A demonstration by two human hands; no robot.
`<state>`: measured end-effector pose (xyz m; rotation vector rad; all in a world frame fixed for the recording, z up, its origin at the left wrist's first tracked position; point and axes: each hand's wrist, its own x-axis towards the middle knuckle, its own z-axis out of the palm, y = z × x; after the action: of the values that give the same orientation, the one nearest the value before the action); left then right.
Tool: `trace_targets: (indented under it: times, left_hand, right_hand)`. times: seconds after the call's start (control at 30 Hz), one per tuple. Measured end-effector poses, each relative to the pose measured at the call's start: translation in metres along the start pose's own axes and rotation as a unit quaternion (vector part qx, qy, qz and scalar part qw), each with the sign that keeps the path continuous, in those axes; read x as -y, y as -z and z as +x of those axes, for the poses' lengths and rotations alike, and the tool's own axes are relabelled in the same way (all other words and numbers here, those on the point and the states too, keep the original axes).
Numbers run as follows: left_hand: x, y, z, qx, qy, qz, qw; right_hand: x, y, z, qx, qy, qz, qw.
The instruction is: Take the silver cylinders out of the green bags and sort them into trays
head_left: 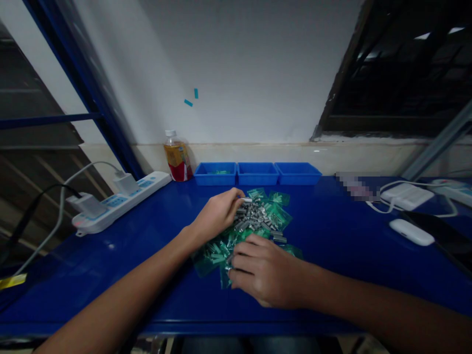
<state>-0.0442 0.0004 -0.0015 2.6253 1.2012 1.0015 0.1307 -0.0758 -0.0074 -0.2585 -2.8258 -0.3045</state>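
Observation:
A pile of small silver metal pieces [254, 216] lies on the blue table, with small green plastic bags [216, 253] under and around it. Several of the bags hold small pieces. My left hand [220, 211] is at the far left side of the pile, thumb and forefinger pinched at a bright silver metal piece [247, 200]. On the near side, my right hand [263, 270] is closed with curled fingers over the green bags. Its fingertips are partly hidden, so what they hold cannot be made out.
Three blue trays [258, 180] stand along the wall; green bits lie in the left one. Beside them is a drink bottle [177, 160]. A white power strip [110, 204] with plugs runs along the left. At right lie a white case [411, 232] and a charger with cable [407, 195].

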Motion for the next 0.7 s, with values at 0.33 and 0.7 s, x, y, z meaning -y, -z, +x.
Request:
trace_targets:
  times: [0.33, 0.7]
  left_hand:
    - [0.007, -0.002, 0.0, 0.01, 0.012, 0.025, 1.0]
    - [0.001, 0.006, 0.0, 0.037, -0.001, -0.019, 0.999]
  right_hand:
    - [0.015, 0.007, -0.002, 0.0, 0.006, -0.062, 0.998]
    - [-0.011, 0.012, -0.002, -0.192, -0.123, 0.011, 0.974]
